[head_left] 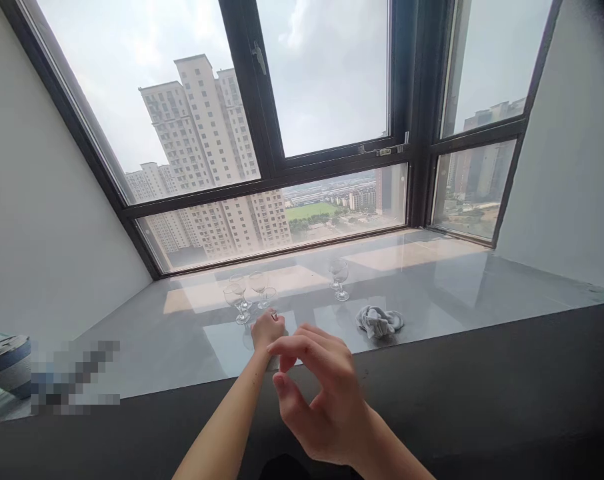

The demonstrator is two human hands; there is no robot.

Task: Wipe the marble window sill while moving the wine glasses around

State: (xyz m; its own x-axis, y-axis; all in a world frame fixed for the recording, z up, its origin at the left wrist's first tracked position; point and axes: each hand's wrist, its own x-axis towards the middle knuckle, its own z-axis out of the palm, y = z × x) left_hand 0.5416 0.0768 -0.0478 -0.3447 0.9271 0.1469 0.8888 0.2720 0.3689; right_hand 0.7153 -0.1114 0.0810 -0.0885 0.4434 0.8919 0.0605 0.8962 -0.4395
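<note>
My left hand [268, 329] reaches over the ledge with its fingers closed, seemingly round a stemmed glass that it mostly hides; a faint round rim [268, 296] shows just beyond the knuckles. Close by on the left, several clear stemmed glasses [236, 295] stand upright in a group. Nearer to me, my right hand [327, 393] hangs in the air before the ledge, fingers bent and thumb apart from them, holding nothing. A crumpled grey cloth [379, 321] lies to its upper right. Behind the cloth, two more stemmed glasses [339, 277] stand together, one partly hiding the other.
The glossy grey ledge [447, 303] runs below a dark-framed window [267, 180] and ends in a front edge toward me. White walls [567, 173] close both sides. At far left sits a grey and blue container [7, 367], beside a blurred-out patch.
</note>
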